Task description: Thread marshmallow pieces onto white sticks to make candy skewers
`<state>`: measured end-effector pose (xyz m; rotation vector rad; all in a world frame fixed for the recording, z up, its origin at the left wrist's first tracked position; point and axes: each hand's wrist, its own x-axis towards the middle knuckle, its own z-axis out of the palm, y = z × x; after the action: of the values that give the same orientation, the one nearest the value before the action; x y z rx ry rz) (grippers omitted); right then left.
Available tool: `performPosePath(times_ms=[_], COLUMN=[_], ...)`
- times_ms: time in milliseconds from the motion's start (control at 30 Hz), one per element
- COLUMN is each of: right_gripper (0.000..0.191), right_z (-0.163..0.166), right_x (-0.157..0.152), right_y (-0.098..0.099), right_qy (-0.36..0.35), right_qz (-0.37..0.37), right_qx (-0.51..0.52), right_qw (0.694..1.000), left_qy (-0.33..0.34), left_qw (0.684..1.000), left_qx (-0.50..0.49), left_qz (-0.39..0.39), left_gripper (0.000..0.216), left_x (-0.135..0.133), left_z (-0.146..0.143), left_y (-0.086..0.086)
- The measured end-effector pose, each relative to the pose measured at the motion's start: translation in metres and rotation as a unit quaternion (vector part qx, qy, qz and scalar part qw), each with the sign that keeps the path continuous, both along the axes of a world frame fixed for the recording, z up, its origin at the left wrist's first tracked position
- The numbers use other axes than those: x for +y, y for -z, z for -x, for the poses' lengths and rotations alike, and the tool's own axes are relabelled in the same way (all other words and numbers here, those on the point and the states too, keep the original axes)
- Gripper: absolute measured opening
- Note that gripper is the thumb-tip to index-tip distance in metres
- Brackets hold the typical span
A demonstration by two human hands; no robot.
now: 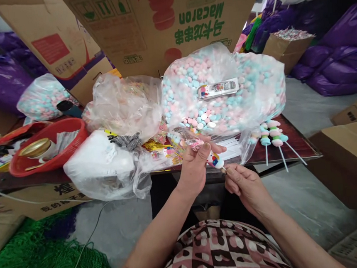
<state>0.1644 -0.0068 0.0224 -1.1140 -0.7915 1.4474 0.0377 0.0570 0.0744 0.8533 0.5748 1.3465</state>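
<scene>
My left hand (194,166) is closed around a small printed plastic wrapper (212,159) above the table's front edge. Out of the wrapper's lower end comes a candy skewer (220,163), with a pale candy and a thin stick showing. My right hand (243,182) pinches that stick between thumb and fingertips. Several candy skewers (275,131) lie to the right, their white sticks over the table edge. Just behind my hands sits a big clear bag of pink, blue and white candies (202,115), with a stack of printed wrappers (218,89) on top.
A white plastic bag (102,163) and a cloudy clear bag (126,105) stand left of my hands. Farther left is a red basin (80,134) holding a bowl. Cardboard boxes (145,37) rise behind the table, and an open carton (349,156) stands at right.
</scene>
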Motion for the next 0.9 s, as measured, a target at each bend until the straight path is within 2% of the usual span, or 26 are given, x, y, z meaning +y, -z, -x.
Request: performPosePath(times_ms=[167,333,433,533,600,700,800,900], right_gripper=[0.037,0.038,0.040,0.043,0.046,0.048,0.044,0.037], right_z=[-0.002,0.003,0.008,0.011,0.012,0.015,0.019,0.021], right_x=[-0.008,-0.012,-0.011,-0.012,-0.014,-0.015,-0.014,-0.011], right_y=[0.002,0.005,0.006,0.009,0.010,0.010,0.010,0.011], right_qy=[-0.052,-0.069,-0.075,-0.085,-0.087,-0.094,-0.103,-0.089], right_qz=[0.005,0.019,0.018,0.028,0.034,0.037,0.042,0.043], right_qx=[-0.071,-0.091,-0.082,-0.094,-0.105,-0.107,-0.081,-0.036], right_qw=[0.996,0.993,0.994,0.992,0.990,0.989,0.990,0.994], left_qy=[-0.025,0.022,0.070,0.067,0.032,0.002,0.020,0.056], left_qw=[0.999,0.998,0.996,0.996,0.998,0.999,0.998,0.994], left_qx=[-0.003,0.042,0.028,-0.029,-0.048,-0.034,-0.031,-0.030], left_qz=[0.029,0.042,0.045,0.043,0.035,0.038,0.053,0.087], left_gripper=[0.031,0.034,0.047,0.063,0.060,0.041,0.031,0.036], left_x=[0.008,0.003,-0.003,0.001,0.007,0.013,0.007,-0.007], left_z=[0.007,0.010,0.018,0.032,0.039,0.037,0.024,0.010], left_y=[-0.003,0.018,0.027,0.020,0.013,0.010,0.019,0.032])
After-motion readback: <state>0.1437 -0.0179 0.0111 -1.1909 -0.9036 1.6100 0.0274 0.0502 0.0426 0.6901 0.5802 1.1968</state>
